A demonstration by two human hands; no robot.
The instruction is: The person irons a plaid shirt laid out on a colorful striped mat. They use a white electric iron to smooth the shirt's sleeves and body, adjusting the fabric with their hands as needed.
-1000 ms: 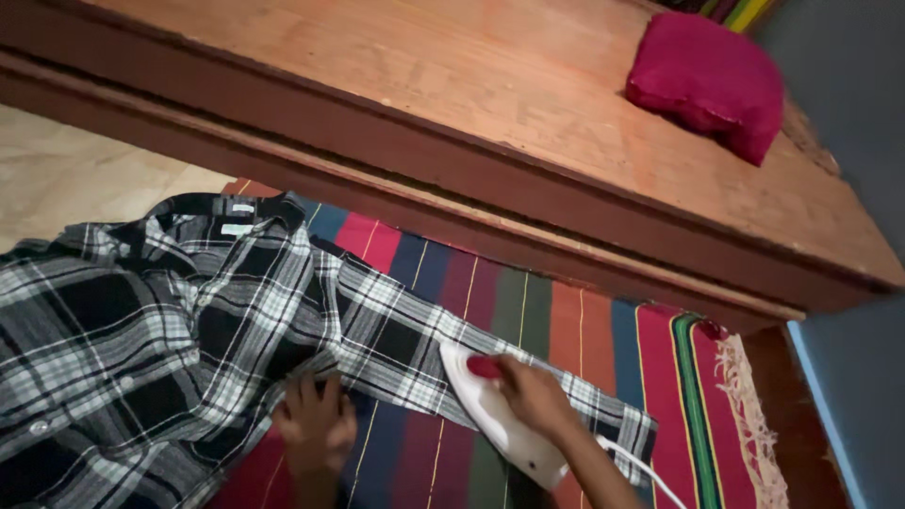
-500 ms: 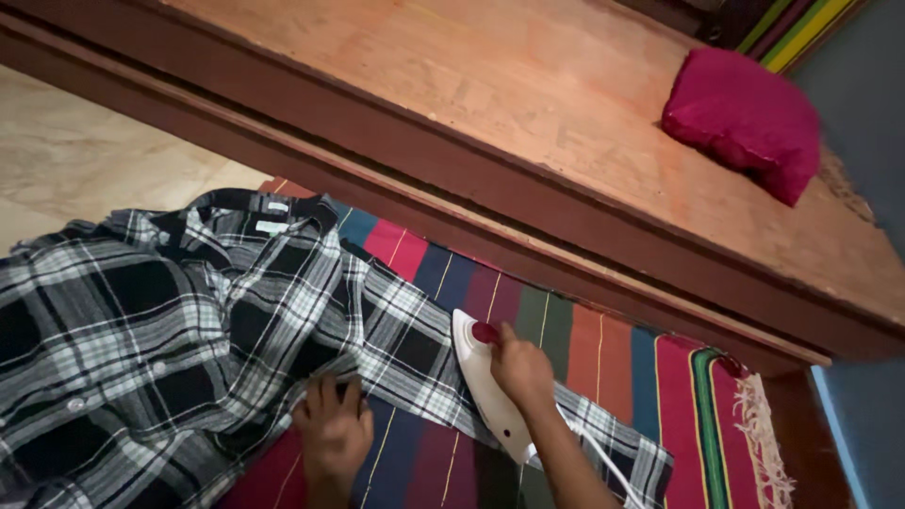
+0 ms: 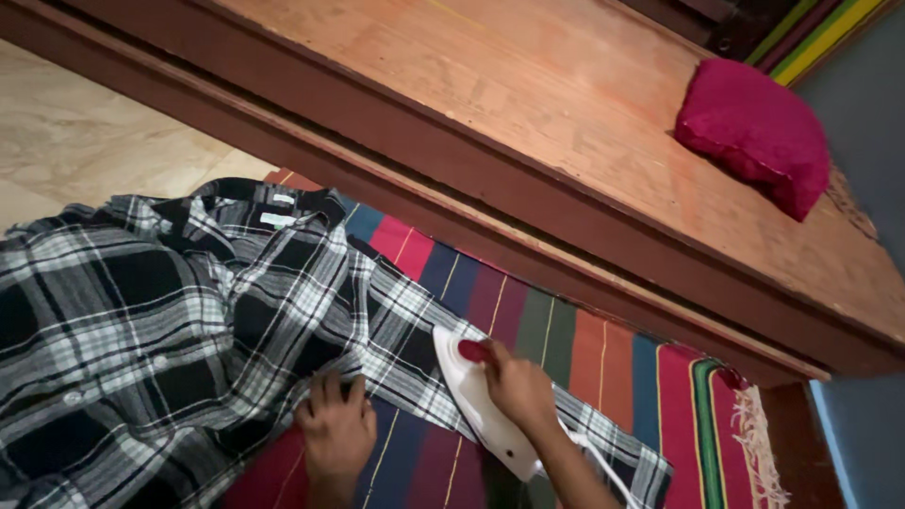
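White plastic steam iron (image 3: 476, 405) with a dark red knob sits sole-down on the sleeve; right hand (image 3: 517, 386) is wrapped around its handle. Left hand (image 3: 335, 429) lies flat, fingers spread, pinning the black-and-white plaid cotton shirt (image 3: 170, 330) near the armpit, gripping nothing. Shirt is spread over a multicoloured striped woven rug (image 3: 603, 358) on the floor, sleeve stretched out to the right. Pale cord (image 3: 608, 471) trails from the iron's heel. Judgement: fabric soft, light, creases easily; iron rigid, fairly heavy, hot underneath, so hold by the handle only. Beyond: wooden platform (image 3: 528, 104) carrying a magenta cushion (image 3: 754, 132).
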